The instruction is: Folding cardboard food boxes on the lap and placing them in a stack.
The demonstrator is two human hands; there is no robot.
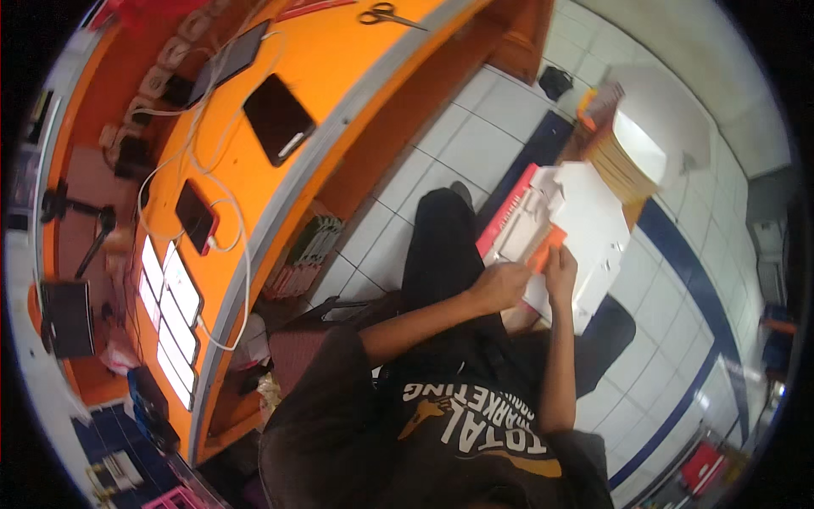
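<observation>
A small orange piece, perhaps card or paper (549,247), is held in front of me over my lap. My right hand (561,273) pinches its near right edge. My left hand (502,286) is curled with its fingertips at the lower left end of the piece, apparently gripping it too. Below both hands a white cardboard sheet with cut flaps (591,223) lies unfolded across my legs. A red printed strip (507,213) with writing runs along its left edge. The hands partly hide the cardboard, and the orange piece is slightly blurred.
Left of me is an orange counter (299,70) bearing scissors (388,17), a black phone (280,119), a red-edged phone (196,217), white cables and several lit phones (175,318). Beyond the cardboard stands a stack of brownish cardboard (613,156). White tiles (439,121) cover the floor.
</observation>
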